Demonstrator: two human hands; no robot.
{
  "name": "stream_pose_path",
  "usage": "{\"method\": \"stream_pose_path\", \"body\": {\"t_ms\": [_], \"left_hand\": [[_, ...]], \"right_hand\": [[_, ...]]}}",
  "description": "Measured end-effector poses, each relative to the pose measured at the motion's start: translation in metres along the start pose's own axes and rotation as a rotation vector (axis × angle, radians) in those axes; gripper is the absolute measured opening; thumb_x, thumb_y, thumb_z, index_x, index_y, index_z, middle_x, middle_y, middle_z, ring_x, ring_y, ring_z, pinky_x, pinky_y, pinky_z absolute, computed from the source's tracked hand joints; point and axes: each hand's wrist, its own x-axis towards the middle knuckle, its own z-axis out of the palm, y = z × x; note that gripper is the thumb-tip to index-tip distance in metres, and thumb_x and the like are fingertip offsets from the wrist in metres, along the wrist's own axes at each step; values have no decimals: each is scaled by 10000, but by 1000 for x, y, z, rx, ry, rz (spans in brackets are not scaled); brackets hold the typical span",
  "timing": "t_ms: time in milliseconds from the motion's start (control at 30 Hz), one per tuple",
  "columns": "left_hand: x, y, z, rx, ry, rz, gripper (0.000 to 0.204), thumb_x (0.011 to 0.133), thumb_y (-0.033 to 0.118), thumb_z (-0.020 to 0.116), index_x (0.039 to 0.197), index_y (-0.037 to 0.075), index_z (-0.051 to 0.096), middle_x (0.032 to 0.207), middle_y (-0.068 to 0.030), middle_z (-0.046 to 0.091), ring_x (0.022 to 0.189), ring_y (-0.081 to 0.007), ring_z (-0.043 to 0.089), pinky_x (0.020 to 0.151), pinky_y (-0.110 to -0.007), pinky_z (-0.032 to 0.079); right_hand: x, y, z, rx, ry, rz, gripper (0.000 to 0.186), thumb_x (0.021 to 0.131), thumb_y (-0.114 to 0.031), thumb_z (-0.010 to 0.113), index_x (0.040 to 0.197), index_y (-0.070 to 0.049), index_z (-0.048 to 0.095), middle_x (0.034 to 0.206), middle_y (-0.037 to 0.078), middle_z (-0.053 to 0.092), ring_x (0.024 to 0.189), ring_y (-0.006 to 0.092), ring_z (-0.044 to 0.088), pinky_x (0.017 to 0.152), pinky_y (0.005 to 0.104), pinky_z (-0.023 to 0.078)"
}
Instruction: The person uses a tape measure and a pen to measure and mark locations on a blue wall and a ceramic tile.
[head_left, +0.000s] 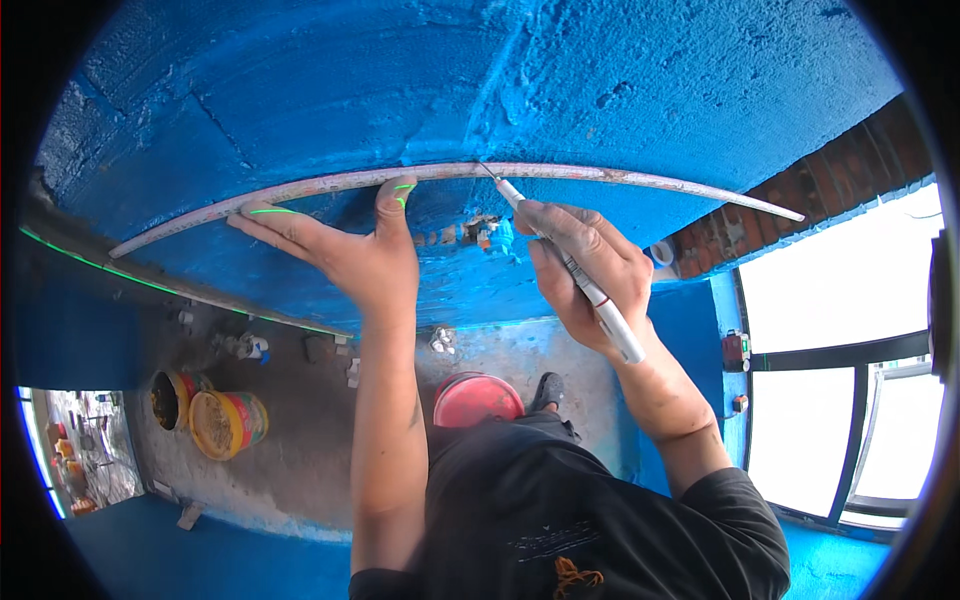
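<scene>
A long, thin, pale strip [320, 184], worn and spotted, lies across the rough blue wall [390, 80]; it looks curved in this view. My left hand [365, 260] presses against its lower edge, thumb spread wide from the stretched fingers. Green laser light falls on the thumb and a finger. In my right hand [595, 265] is a white marking pen [608, 315] with a fine metal tip, held between thumb and fingers. The tip touches or nearly touches the strip's upper edge, right of my left thumb.
Below stand a red-lidded bucket [478, 400], a yellow bucket [225, 425] and a dark-mouthed bucket [170, 398]. Exposed bricks [770, 205] border a bright window [850, 270] at the right. A small red device [736, 350] sits beside it. A green laser line crosses the left wall.
</scene>
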Motion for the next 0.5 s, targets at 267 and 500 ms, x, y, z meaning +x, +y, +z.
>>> {"method": "stream_pose_path", "body": {"t_ms": [267, 500], "left_hand": [[-2, -4, 3, 4, 11, 10, 1260, 803, 547, 730, 1482, -113, -103, 1529, -388, -107, 1455, -483, -109, 1162, -585, 38], [-4, -8, 5, 74, 18, 53, 1239, 807, 435, 770, 1477, -119, -112, 1530, -388, -111, 1455, -477, -121, 1166, -566, 29]], "right_hand": [[-5, 1, -5, 28, 104, 28, 292, 781, 64, 677, 1064, -5, 675, 927, 149, 708, 783, 250, 712, 668, 325, 574], [-3, 10, 2, 106, 80, 17, 228, 876, 51, 617, 1101, 66, 642, 951, 205, 698, 887, 269, 714, 765, 342, 574]]}}
